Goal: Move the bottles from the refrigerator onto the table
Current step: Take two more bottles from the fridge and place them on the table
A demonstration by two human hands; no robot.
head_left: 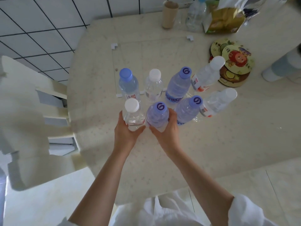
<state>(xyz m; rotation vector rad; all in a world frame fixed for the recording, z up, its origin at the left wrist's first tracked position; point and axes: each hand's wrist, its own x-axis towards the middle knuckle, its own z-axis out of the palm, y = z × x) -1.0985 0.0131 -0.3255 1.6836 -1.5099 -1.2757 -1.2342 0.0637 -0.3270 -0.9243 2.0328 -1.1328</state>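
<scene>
Several water bottles stand on the cream table (203,141). My left hand (125,132) grips a clear white-capped bottle (132,111) at the front of the group. Beside it, my right hand (166,129) grips a bottle with a blue cap (158,114). Both held bottles are upright, their bases hidden by my fingers. Behind them stand a blue-capped bottle (127,82), a white-capped bottle (154,84) and a blue-capped bottle with a blue label (178,85). To the right are another blue-capped bottle (189,110) and two white-capped bottles with red labels (206,74) (218,101).
Round cartoon coasters (234,62) lie right of the bottles. A cardboard tube (169,14), a crumpled plastic bottle (194,15) and a yellow snack bag (224,20) stand at the table's far edge. A cream chair (32,111) is at the left.
</scene>
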